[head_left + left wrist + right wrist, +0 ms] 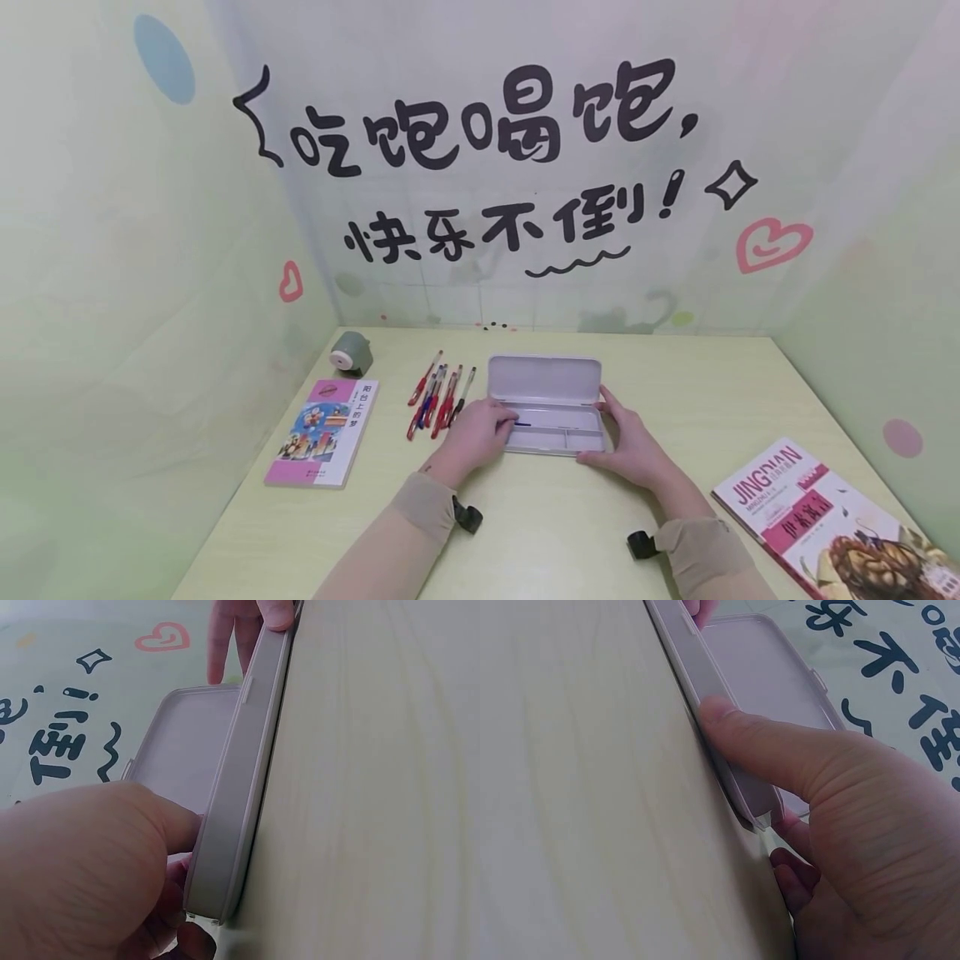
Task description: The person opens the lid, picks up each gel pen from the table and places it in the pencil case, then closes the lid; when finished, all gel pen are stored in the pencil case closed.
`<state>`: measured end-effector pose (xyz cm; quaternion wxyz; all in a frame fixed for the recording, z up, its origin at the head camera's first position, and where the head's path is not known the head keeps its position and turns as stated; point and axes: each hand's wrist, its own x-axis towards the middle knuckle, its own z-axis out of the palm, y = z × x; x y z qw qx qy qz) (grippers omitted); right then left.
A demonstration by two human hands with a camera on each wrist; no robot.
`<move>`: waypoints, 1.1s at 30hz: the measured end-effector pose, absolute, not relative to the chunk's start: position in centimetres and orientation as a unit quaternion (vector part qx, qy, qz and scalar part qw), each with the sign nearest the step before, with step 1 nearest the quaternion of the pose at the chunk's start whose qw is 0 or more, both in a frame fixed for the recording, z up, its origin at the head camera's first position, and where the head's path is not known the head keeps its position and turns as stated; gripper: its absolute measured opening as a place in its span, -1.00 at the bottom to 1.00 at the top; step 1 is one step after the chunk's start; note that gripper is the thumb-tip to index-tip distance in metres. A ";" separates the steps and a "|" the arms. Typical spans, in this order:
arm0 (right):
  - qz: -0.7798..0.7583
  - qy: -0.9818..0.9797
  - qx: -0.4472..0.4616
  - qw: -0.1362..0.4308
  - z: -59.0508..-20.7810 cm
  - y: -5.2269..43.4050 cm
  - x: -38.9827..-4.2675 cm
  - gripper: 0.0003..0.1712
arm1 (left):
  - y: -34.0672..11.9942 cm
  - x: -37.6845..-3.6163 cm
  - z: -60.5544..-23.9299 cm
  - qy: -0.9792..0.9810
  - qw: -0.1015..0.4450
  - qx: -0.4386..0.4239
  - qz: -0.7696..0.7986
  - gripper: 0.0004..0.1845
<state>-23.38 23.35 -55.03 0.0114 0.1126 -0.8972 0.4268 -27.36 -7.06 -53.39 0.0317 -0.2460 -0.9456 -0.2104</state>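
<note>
A pale lilac pencil case [545, 417] lies on the table with its lid [545, 379] raised at the back. Over the case's left end, my left hand [480, 437] has its thumb and finger at the inside, pinching a dark blue pen [523, 424]; only a short end of the pen shows, and the fingers hide the rest. My right hand [633, 446] grips the right end, its thumb [739, 731] on the front wall and the other fingers around the side and back. Dividers split the tray, and its front compartments hold nothing visible.
Several red, blue and black pens [442, 398] lie in a loose group left of the case. Farther left are a grey pencil sharpener [352, 354] and a pink-and-white book [322, 433]. A magazine [832, 517] lies at the right; fabric walls [480, 300] surround the table.
</note>
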 end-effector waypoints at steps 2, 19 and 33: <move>0.427 -0.897 0.113 0.012 -55.0 23.3 -23.3 0.56 | -7.1 -27.3 -53.3 -0.944 0.033 -0.242 -0.223 -0.72; 0.426 -0.897 0.119 0.013 -55.4 23.6 -23.7 0.56 | -14.5 -30.5 -52.1 -0.962 0.138 -0.012 -0.233 -0.55; 0.419 -0.901 0.114 0.011 -55.5 23.7 -23.6 0.56 | -17.7 -31.1 -53.3 -0.972 0.087 0.072 -0.207 -0.53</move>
